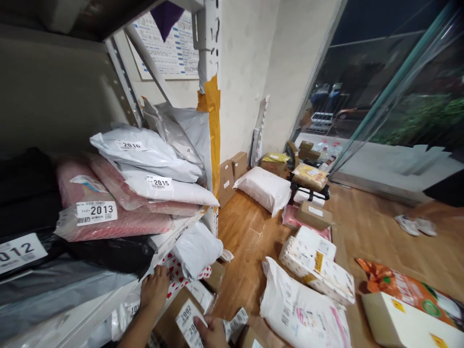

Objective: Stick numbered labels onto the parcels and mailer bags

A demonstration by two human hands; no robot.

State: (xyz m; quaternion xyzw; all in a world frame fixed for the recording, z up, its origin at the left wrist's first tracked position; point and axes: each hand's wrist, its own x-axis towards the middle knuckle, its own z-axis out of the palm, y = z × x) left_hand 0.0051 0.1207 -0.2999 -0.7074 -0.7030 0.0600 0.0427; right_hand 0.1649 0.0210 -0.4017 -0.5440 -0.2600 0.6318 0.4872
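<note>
My right hand (pixel 212 332), at the bottom edge, pinches a strip of printed number labels (pixel 187 320), one reading 2002. Another length of label strip (pixel 237 323) sticks out on its far side. My left hand (pixel 155 289) reaches in below the shelf edge. Its fingers curl at the left end of a white mailer bag with red hearts (pixel 176 275). A crumpled white bag (pixel 197 249) lies over that mailer. Above, on the shelf, are a pink bubble-wrapped parcel (pixel 119 227) labelled 2013 and white bags labelled 2015 (pixel 181 190) and 2016 (pixel 145 153).
A metal shelf post with yellow tape (pixel 214 130) stands ahead. Across the wooden floor (pixel 242 232) lie a big white sack (pixel 300 304), taped white boxes (pixel 319 266), a cream box (pixel 409 324) and an orange bag (pixel 406 285). A person's shoes (pixel 415 225) show at right by the glass.
</note>
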